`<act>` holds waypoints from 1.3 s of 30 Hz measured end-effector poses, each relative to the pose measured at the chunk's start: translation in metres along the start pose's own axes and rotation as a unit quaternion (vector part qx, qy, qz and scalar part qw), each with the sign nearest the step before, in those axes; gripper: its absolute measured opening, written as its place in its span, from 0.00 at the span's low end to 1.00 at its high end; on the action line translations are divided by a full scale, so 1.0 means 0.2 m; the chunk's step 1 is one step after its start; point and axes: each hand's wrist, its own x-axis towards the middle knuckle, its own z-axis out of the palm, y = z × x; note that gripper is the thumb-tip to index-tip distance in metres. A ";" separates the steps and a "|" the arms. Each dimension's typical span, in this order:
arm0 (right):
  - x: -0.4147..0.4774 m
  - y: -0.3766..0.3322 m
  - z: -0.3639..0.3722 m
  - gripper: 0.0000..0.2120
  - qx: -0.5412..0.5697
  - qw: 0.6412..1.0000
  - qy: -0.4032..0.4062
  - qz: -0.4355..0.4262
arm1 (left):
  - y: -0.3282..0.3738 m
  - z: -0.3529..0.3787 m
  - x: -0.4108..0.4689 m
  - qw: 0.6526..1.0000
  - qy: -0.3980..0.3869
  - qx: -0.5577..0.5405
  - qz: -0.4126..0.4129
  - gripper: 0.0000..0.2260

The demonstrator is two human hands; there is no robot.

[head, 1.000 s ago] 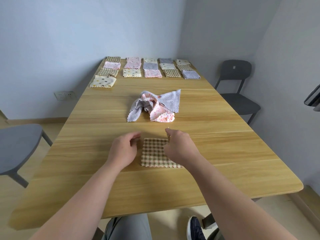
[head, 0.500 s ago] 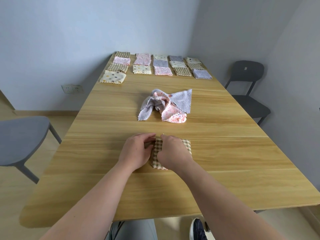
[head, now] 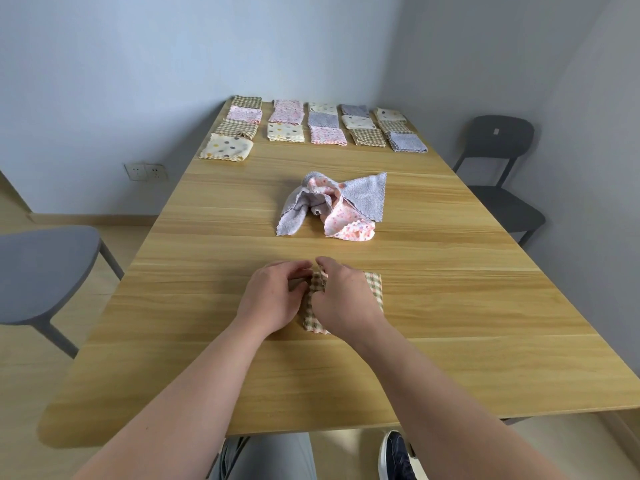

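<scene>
Near the 6 o'clock edge of the bench [head: 485, 358], a checked cloth [head: 374, 292] is held flat and mostly hidden under both hands. The left hand [head: 270, 301] is curled, with its fingers pinched onto the cloth's 9 o'clock edge. The right hand [head: 346, 301] is curled over the middle, fingertips nipped on what looks like that same edge.

It's soft, light, floppy stuff, so no stiffness can be counted on. Probably best taken by an edge or corner and kept pressed down so the fold isn't lost. A beige-and-green check with a wavy hem can be made out.

At 12 o'clock, a loose heap of grey and pink cloths [head: 332, 206] is seen, not yet folded. Beyond it, folded squares [head: 325, 136] are laid out in rows.
</scene>
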 end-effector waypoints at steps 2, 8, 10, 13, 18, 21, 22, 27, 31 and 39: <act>-0.01 0.01 0.01 0.28 0.007 1.000 0.004 -0.015 | 0.00 0.00 0.00 1.000 0.000 0.009 0.000 0.17; -0.02 0.09 0.06 0.26 0.044 0.999 0.002 -0.025 | 0.02 -0.01 -0.01 1.000 0.006 -0.005 0.000 0.16; -0.02 0.10 0.06 0.23 0.065 0.997 0.023 -0.022 | 0.02 -0.01 -0.01 1.000 0.007 -0.010 0.001 0.16; -0.02 0.13 0.03 0.20 0.101 0.990 0.096 -0.027 | 0.03 -0.02 -0.02 1.000 0.008 -0.012 0.008 0.14; -0.03 0.25 -0.05 0.17 0.055 0.985 0.162 -0.019 | 0.05 -0.02 -0.04 0.989 -0.064 0.101 0.087 0.30; -0.04 0.33 -0.06 0.14 0.007 0.983 0.181 -0.033 | 0.06 -0.02 -0.05 0.978 -0.100 0.158 0.097 0.27; -0.05 0.35 -0.06 0.14 -0.014 0.982 0.181 -0.047 | 0.07 -0.02 -0.06 0.976 -0.104 0.166 0.098 0.25; -0.07 0.44 -0.03 0.14 -0.065 0.987 0.127 -0.075 | 0.11 -0.03 -0.07 0.964 -0.139 0.203 0.103 0.23; -0.08 0.50 -0.02 0.15 -0.079 0.988 0.104 -0.077 | 0.11 0.00 -0.07 0.929 -0.145 0.312 0.135 0.32; -0.12 0.51 -0.06 0.23 -0.155 0.986 -0.026 -0.061 | 0.11 0.00 -0.07 0.915 -0.138 0.353 0.142 0.37</act>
